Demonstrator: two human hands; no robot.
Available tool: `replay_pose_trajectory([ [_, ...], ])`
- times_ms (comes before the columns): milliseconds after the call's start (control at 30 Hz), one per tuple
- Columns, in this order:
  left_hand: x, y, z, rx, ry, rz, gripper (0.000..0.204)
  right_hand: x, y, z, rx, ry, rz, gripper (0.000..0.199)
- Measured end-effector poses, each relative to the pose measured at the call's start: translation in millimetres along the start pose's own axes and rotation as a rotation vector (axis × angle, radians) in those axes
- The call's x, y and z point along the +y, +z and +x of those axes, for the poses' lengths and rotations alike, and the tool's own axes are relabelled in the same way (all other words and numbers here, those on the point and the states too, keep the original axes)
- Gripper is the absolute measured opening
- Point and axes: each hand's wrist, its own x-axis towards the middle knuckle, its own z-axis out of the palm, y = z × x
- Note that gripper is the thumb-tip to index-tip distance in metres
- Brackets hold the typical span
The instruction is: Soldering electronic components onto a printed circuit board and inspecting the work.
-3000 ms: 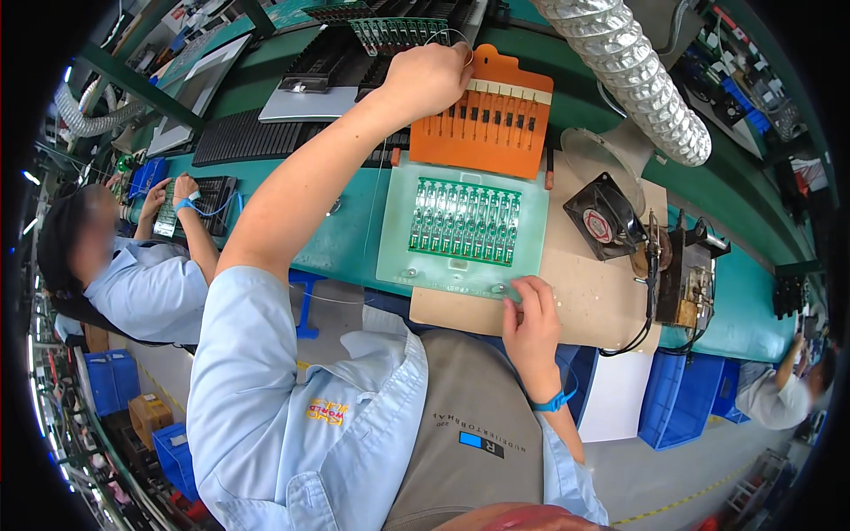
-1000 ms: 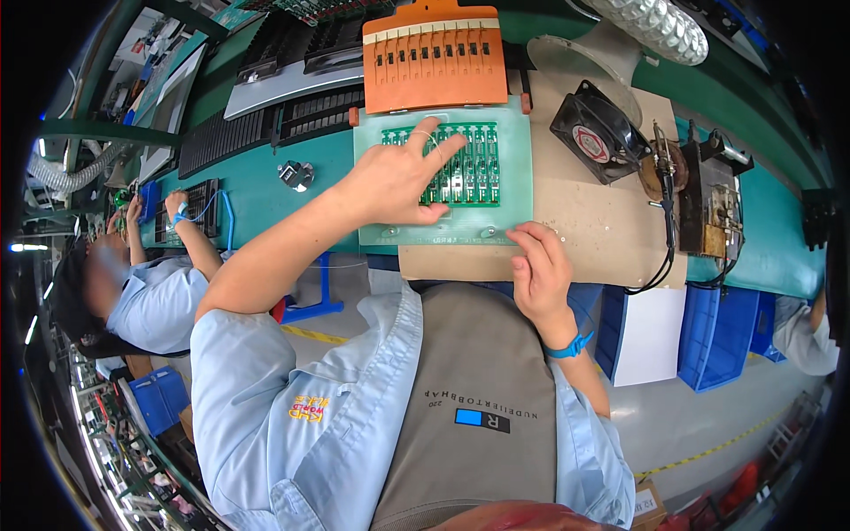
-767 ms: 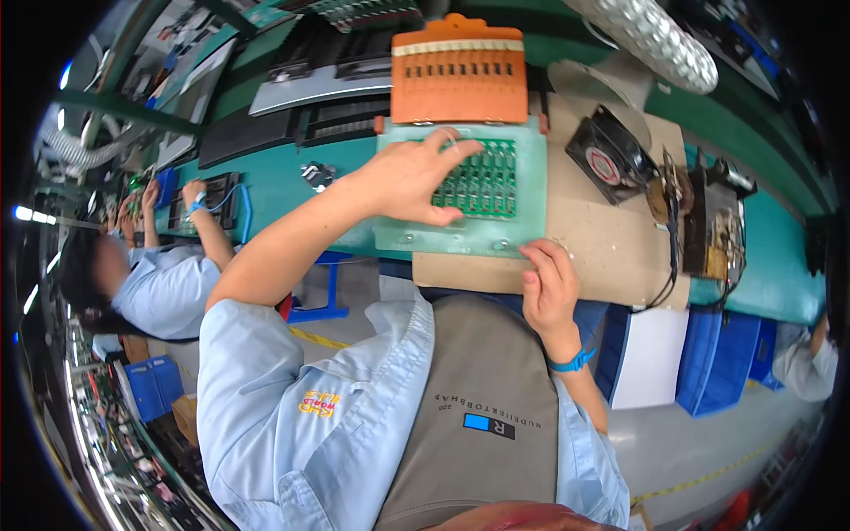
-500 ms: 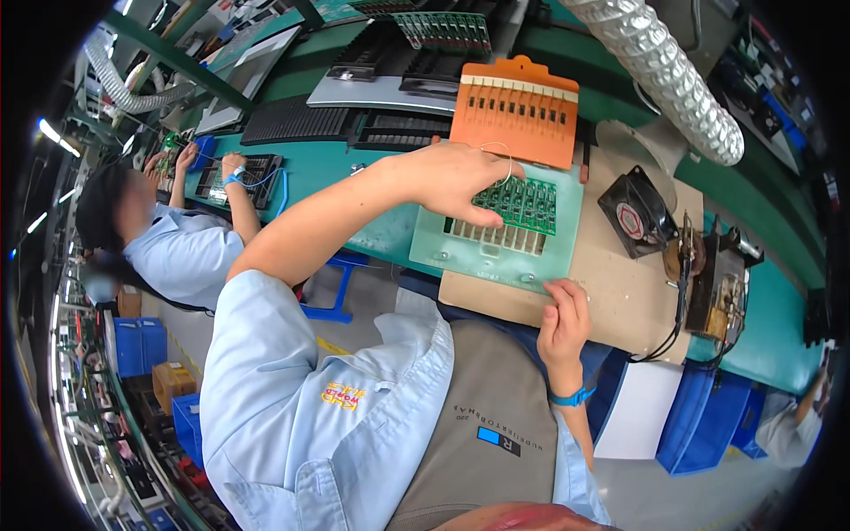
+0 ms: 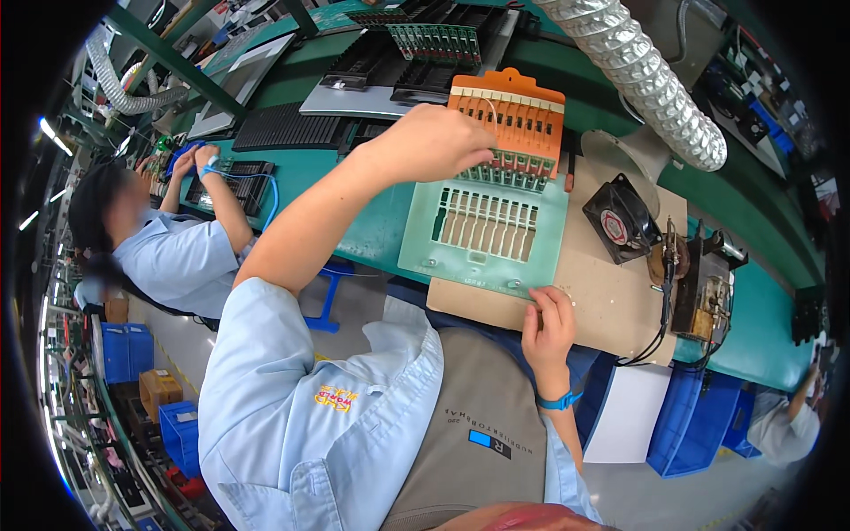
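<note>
My left hand reaches across from the left, its fingers and thumb pinching the left end of a green circuit board panel. The panel is tilted up on edge, with a row of small components along it, in front of the orange slotted plate. Below it lies a pale green fixture, its row of long slots uncovered. At the fixture's near right corner is my right hand, fingers extended and thumb apart, fingertips at the edge. A blue band circles that wrist.
The fixture lies on a brown board. To the right stand a black fan and a metal device with cables. A silver duct hangs above. Black racks holding boards are behind; a co-worker sits left.
The circuit board panel has come up off the fixture in my left hand, moving away from me and tilting on edge. My right hand stays by the fixture's corner. The whole view has shifted slightly.
</note>
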Motion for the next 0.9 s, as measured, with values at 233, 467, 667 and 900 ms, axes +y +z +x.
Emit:
replay_pose_trajectory([
  [233,-13.6,-34.0,-23.0,-0.006,-0.341,-0.446,0.017,-2.3,-0.8,3.0,-0.012,-0.034,-0.027,0.026],
  [467,-25.3,-28.3,-64.9,0.204,-0.615,-1.031,0.015,-4.2,-0.7,5.8,-0.009,-0.073,-0.077,0.028],
  [667,-15.4,-27.1,-77.2,0.286,-0.709,-1.29,0.017,-4.7,2.5,6.3,-0.015,-0.063,-0.099,0.027],
  [900,-12.8,-18.5,-81.0,0.275,-0.726,-1.591,0.017,-3.8,4.9,5.3,-0.019,-0.067,-0.106,0.025],
])
